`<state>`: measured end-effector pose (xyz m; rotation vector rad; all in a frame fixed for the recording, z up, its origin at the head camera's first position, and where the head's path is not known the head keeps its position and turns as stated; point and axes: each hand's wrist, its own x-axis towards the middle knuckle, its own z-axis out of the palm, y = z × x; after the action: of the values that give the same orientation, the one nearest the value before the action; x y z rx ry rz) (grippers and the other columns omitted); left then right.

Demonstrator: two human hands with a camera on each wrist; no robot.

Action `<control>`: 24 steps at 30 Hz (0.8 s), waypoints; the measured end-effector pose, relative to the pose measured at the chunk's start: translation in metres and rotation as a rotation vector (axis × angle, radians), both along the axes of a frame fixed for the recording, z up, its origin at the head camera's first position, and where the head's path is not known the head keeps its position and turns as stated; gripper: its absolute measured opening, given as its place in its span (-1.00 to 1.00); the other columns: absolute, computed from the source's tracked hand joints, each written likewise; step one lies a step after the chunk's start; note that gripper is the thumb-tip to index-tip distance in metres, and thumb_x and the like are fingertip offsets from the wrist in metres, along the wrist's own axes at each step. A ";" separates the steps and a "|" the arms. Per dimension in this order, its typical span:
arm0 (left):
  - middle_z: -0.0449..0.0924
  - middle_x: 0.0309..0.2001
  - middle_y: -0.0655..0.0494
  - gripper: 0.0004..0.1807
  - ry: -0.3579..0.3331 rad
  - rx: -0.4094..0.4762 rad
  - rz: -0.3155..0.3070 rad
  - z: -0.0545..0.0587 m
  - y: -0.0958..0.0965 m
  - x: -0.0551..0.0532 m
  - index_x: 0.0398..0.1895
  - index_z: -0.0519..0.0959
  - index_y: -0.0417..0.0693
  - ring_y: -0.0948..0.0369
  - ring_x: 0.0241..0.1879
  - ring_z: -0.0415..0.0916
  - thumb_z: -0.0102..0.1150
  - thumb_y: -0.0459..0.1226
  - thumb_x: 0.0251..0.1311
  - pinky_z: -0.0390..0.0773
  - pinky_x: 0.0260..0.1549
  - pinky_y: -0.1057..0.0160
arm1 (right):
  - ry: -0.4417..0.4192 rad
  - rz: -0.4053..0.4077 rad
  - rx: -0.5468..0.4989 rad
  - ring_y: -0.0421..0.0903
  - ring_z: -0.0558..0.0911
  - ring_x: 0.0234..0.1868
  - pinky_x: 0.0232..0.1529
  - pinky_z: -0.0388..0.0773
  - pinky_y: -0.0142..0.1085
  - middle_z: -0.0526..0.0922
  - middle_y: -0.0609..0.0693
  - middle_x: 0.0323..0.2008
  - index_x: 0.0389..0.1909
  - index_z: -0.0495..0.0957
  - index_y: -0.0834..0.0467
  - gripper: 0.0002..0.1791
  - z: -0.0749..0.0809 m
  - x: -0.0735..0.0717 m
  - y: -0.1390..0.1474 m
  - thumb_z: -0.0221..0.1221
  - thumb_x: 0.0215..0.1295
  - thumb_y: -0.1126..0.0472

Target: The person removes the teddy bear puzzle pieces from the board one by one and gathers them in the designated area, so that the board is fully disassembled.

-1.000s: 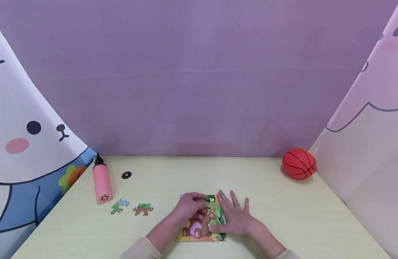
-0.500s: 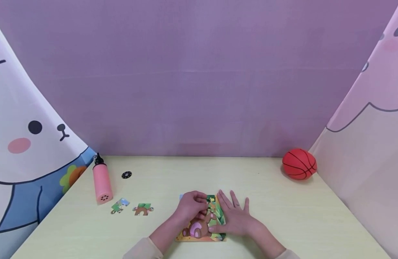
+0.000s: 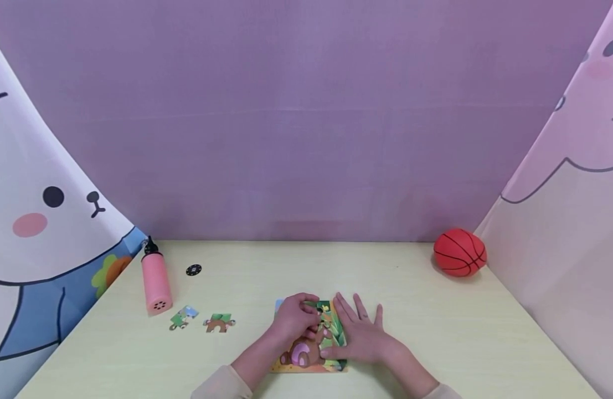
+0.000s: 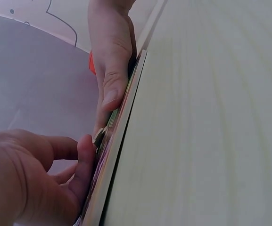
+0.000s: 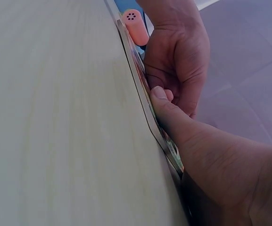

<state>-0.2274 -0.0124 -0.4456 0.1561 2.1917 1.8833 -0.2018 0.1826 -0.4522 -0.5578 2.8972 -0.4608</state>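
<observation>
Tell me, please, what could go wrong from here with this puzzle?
The left hand is close over the puzzle, so it might nudge part of it loose.
The right hand lies spread at the puzzle's right side; a sideways push could make it slide.
The two loose pieces lie left of the left hand, which may knock them away.

A purple backdrop (image 3: pixel 306 122) (faintly creased) rises behind the pale bench (image 3: pixel 336 271). A cartoon-printed left panel (image 3: pixel 52 149) and a pink-and-white right panel (image 3: pixel 570 233) flank it.
</observation>
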 end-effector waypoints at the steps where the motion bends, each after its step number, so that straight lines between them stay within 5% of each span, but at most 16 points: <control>1: 0.60 -0.28 -0.07 -0.47 -0.001 0.006 -0.003 0.000 -0.001 0.000 0.22 0.47 -0.34 0.21 -0.60 0.55 0.23 -0.59 0.13 0.60 -0.64 0.30 | 0.001 0.000 0.001 0.32 -0.22 0.56 0.23 -0.40 0.57 -0.16 0.02 0.62 0.62 -0.11 0.17 0.33 0.000 0.000 0.000 0.08 0.08 -0.63; 14: 0.61 -0.24 -0.10 -0.42 -0.021 0.123 -0.029 0.005 -0.027 -0.004 0.30 0.38 -0.39 0.22 -0.57 0.55 0.29 -0.52 0.19 0.63 -0.57 0.29 | -0.011 -0.010 -0.012 0.32 -0.21 0.56 0.24 -0.41 0.56 -0.15 0.06 0.62 0.62 -0.14 0.18 0.38 -0.001 -0.001 -0.002 0.09 0.03 -0.65; 24: 0.60 -0.16 -0.13 -0.37 -0.008 0.132 -0.013 0.006 -0.062 -0.004 0.34 0.33 -0.39 0.20 -0.45 0.57 0.29 -0.49 0.19 0.64 -0.50 0.29 | 0.010 0.064 -0.074 0.43 -0.18 0.53 0.14 -0.36 0.64 -0.13 0.13 0.61 0.60 0.07 -0.14 0.08 0.008 0.001 -0.002 0.13 0.14 -0.55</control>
<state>-0.2315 -0.0743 -0.4394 0.1849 2.0561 2.0182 -0.2004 0.1810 -0.4441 -0.6633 2.8715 -0.5589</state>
